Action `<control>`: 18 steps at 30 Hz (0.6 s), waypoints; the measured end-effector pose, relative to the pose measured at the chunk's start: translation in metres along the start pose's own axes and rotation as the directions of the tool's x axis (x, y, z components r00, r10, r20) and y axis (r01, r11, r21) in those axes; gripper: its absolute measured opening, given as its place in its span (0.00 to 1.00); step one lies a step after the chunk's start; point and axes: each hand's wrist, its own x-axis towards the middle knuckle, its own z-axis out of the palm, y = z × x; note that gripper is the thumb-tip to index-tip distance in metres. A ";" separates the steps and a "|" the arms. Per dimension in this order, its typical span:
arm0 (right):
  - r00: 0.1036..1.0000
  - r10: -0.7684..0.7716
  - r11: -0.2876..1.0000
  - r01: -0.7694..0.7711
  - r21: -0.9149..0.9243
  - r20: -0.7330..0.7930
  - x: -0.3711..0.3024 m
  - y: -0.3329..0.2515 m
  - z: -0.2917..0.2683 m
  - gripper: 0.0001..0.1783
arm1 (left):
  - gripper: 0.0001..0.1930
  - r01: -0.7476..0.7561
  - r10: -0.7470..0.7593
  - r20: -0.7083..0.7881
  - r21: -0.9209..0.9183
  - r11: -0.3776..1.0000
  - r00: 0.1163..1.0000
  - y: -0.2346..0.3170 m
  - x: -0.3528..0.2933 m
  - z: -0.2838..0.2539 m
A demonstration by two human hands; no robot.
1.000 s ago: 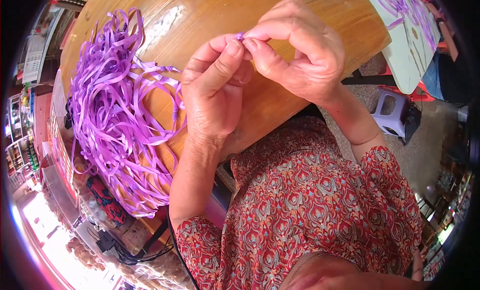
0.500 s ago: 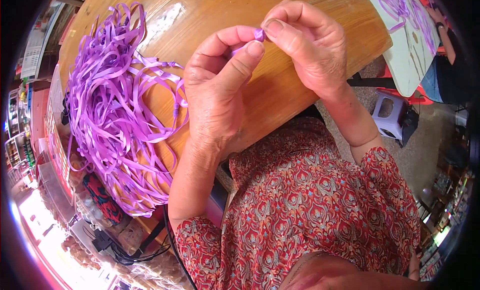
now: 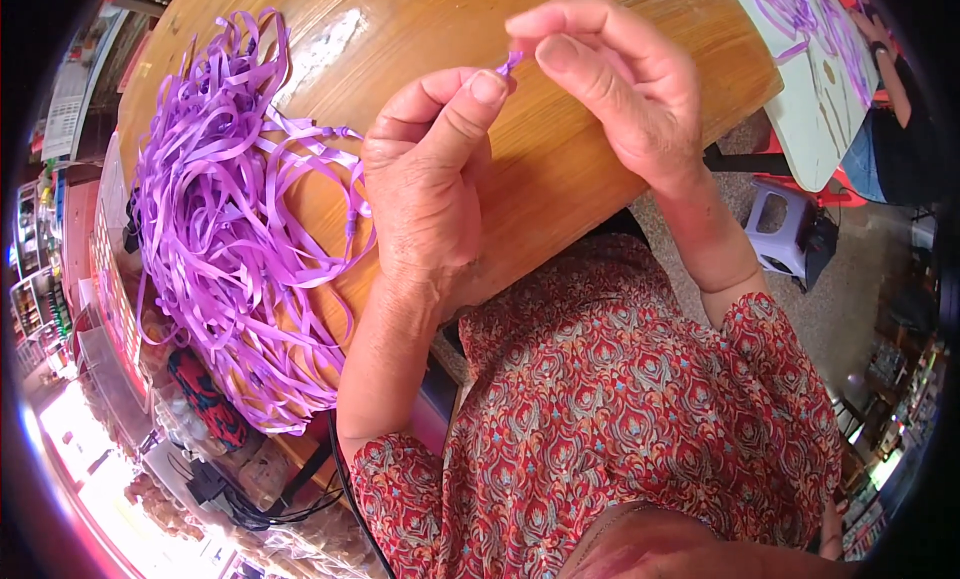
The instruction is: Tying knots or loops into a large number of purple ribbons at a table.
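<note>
Between the thumb and forefinger of my left hand a small piece of purple ribbon is pinched, its twisted end sticking up past the fingertips. My right hand hovers just to the right of that end, thumb and fingers parted, with nothing visible between them. Both hands are raised over the wooden table. A large tangled heap of purple ribbons, some with small knots along them, lies to the left of my left forearm and spills toward the table's near edge.
At the upper right, more purple ribbons lie on a white table, where another person's arm rests. A pale plastic stool stands on the floor at right. Bags and black cables crowd the lower left.
My right hand has let go of the ribbon's end and moved slightly right, its fingers spreading. My left hand has shifted a little left, still pinching the ribbon.
</note>
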 end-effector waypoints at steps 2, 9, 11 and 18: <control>0.980 -0.191 0.949 0.198 -0.247 0.055 0.004 -0.001 -0.003 0.12 | 0.04 -0.005 0.005 0.017 -0.033 0.999 1.000 -0.002 0.000 -0.003; 0.855 -0.370 0.646 0.518 -0.561 0.364 0.012 -0.016 -0.008 0.14 | 0.04 -0.077 0.074 0.057 0.060 0.995 0.996 -0.003 -0.001 -0.001; 0.853 -0.355 0.604 0.522 -0.603 0.383 0.011 -0.015 -0.013 0.13 | 0.06 -0.115 0.110 0.039 0.171 0.979 0.993 -0.001 -0.002 0.002; 0.895 -0.214 0.693 0.421 -0.585 0.391 0.019 -0.047 -0.014 0.07 | 0.03 -0.123 0.115 0.043 0.301 0.946 0.992 0.000 -0.003 -0.001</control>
